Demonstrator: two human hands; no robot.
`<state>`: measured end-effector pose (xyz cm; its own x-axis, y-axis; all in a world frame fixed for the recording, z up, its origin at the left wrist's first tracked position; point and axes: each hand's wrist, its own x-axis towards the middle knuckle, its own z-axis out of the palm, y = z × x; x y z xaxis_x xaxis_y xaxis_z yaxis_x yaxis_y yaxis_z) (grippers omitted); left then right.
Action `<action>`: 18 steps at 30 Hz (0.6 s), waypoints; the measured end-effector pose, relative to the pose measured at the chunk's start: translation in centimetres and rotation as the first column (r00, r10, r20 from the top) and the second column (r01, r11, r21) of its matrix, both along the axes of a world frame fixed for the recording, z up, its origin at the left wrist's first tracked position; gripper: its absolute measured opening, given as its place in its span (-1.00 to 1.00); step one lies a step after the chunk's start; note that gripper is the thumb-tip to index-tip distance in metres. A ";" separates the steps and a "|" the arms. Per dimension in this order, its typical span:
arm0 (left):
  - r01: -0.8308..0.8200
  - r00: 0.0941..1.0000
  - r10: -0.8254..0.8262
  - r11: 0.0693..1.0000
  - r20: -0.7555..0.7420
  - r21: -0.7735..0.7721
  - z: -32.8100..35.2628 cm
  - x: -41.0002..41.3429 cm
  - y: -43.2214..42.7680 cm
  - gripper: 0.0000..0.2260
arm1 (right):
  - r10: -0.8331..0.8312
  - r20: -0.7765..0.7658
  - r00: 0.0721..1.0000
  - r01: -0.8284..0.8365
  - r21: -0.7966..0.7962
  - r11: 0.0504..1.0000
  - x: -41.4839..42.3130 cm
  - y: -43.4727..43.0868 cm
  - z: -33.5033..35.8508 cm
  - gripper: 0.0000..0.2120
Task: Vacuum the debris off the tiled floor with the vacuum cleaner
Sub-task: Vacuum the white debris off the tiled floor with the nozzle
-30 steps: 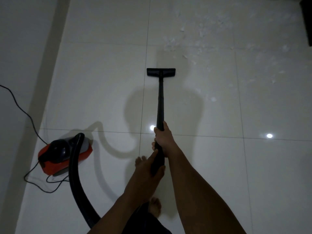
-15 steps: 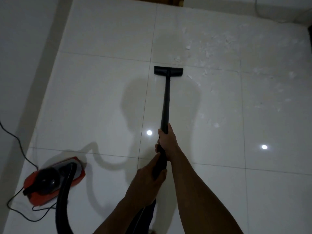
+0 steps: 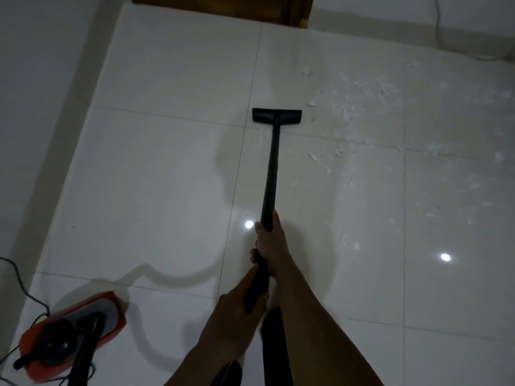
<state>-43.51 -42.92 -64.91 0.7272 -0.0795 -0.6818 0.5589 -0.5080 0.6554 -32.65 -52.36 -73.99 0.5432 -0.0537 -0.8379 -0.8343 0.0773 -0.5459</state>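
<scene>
We grasp the wand (image 3: 271,176) with our right hand (image 3: 269,240) and left hand (image 3: 237,310); white debris (image 3: 359,107) lies just right of the nozzle (image 3: 276,116), the red canister (image 3: 72,335) well left

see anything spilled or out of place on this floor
Yes: white debris lies scattered over the tiled floor, right of and beyond the floor head on the wand. The power cord loops loosely by the red canister at lower left. Nothing looks damaged.
</scene>
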 end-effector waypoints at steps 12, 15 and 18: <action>0.008 1.000 -0.007 0.999 -0.025 0.038 -1.0 16.6 -5.0 -0.48 | 0.056 0.007 0.998 -0.056 0.039 0.998 17.5 -4.7 -0.6 -0.40; 0.031 0.999 -0.032 0.998 0.011 0.059 -2.2 19.8 -4.6 -0.47 | 0.049 0.009 0.999 -0.049 0.048 0.998 21.1 -4.5 -0.8 -0.40; 0.084 0.995 -0.088 0.993 0.045 0.078 -1.8 23.8 -4.0 -0.51 | 0.057 0.024 0.998 -0.058 0.041 0.997 24.8 -3.9 -1.1 -0.41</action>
